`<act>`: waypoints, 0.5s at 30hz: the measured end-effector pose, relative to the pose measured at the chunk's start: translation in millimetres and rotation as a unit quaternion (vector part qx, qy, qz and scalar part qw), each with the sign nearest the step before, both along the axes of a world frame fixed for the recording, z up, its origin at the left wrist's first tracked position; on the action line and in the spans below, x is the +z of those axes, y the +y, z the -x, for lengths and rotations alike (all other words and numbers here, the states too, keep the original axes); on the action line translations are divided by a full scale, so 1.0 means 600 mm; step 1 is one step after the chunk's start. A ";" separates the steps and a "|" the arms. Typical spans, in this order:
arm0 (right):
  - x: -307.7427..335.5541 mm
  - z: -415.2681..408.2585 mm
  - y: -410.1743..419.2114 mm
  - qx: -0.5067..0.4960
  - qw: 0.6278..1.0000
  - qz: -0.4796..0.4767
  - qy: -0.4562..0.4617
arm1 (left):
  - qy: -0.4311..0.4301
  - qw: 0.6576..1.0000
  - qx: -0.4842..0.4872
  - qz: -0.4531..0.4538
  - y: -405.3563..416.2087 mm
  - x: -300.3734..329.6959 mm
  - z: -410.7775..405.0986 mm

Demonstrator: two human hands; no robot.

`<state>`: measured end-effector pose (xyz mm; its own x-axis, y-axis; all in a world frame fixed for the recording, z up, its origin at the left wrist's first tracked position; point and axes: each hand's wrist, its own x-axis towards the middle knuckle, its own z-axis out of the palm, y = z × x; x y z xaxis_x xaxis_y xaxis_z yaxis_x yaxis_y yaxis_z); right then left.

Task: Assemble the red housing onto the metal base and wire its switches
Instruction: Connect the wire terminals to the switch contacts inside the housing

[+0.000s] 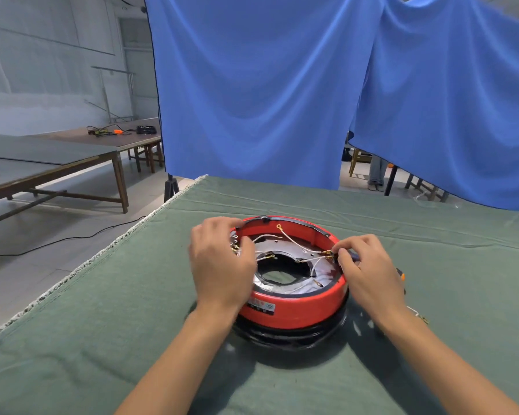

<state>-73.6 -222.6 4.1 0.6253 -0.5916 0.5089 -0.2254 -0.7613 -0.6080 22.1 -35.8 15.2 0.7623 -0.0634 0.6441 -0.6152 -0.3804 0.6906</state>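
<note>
Red housing (294, 310): a round ring shell sitting on a black ring at the centre of the green cloth (132, 310), a small label on its wall at 6 o'clock.
Metal base (270, 250): a silver plate inside the ring with a dark-rimmed opening in the middle.
Wires (294, 241): thin white leads with brass ring terminals cross the plate; one terminal lies loose near the rim at 12 o'clock, another near 5 o'clock.
Left hand (222, 262): rests over the ring's rim at 9 o'clock, fingers curled in; they seem to pinch a white lead by the brass switch terminals (234, 248) there, though the back of the hand hides the tips.
Right hand (369, 271): at 3 o'clock on the rim, thumb and forefinger pinching a brass terminal (328, 255) where two leads meet.
Screwdriver (401, 275): only a bit of orange handle shows, just behind the right hand.
Backdrop: blue curtains (267, 100) hang behind the table; brown worktables (72, 163) stand at 10 o'clock.
</note>
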 end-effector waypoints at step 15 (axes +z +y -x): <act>0.011 0.023 -0.072 0.169 0.969 -0.177 -0.023 | -0.210 0.931 -0.048 -0.295 -0.093 0.006 0.070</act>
